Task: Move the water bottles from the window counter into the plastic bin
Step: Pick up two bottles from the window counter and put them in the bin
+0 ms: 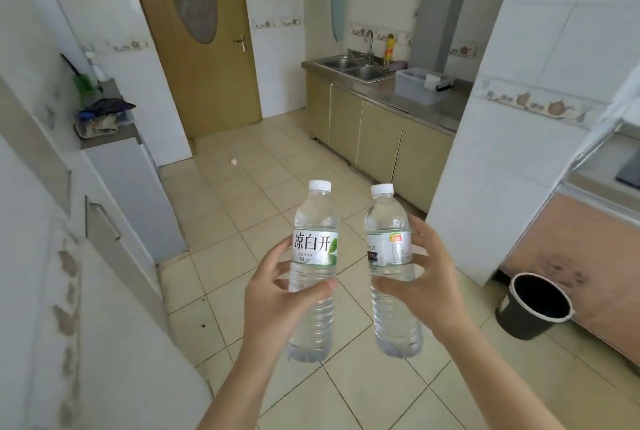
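Note:
I hold two clear water bottles with white caps upright over the tiled floor. My left hand (273,294) grips the left water bottle (313,221), whose white and green label faces me. My right hand (420,277) grips the right water bottle (389,221) around its label. The translucent plastic bin (420,88) stands far ahead on the steel counter, to the right of the sink, with something white lying on its top.
A double sink (356,67) with a tap lies left of the bin. A black bucket (533,306) stands on the floor at the right. A white tiled pillar (512,138) juts out at the right. A wooden door (204,41) is shut ahead.

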A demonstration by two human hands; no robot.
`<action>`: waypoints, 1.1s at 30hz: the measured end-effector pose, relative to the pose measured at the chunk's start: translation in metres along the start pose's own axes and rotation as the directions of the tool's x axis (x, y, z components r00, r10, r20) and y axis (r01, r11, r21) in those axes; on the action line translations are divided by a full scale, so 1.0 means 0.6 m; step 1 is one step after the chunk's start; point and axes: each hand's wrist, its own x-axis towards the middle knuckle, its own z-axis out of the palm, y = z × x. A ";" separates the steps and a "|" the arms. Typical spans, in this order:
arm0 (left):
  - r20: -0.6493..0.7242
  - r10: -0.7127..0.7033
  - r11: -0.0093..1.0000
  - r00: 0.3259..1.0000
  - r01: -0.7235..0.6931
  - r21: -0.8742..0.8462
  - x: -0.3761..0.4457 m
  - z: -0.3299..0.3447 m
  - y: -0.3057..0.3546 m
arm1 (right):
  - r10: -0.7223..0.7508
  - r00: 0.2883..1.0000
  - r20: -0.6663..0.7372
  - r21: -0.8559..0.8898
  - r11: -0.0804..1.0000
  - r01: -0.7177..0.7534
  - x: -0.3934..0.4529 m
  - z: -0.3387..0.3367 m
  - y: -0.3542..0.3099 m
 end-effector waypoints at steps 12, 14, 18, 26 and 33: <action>0.159 0.045 0.998 0.986 -0.051 0.029 0.318 0.146 0.025 | 0.018 0.987 -0.163 -0.022 1.000 -0.021 0.285 -0.013 0.054; 0.157 0.045 0.999 0.987 -0.049 0.023 0.372 0.186 0.028 | 0.024 0.986 -0.167 -0.023 0.999 -0.028 0.347 -0.021 0.071; 0.156 0.048 0.999 0.987 -0.049 0.003 0.475 0.272 0.029 | 0.014 0.986 -0.168 -0.035 0.999 -0.020 0.475 -0.041 0.106; 0.107 0.019 1.000 0.994 -0.019 0.004 0.694 0.447 0.057 | 0.025 0.993 -0.120 -0.041 0.999 -0.030 0.742 -0.100 0.154; 0.109 0.022 0.999 0.994 -0.026 0.032 0.862 0.540 0.071 | 0.039 0.993 -0.108 -0.047 0.998 -0.044 0.933 -0.116 0.185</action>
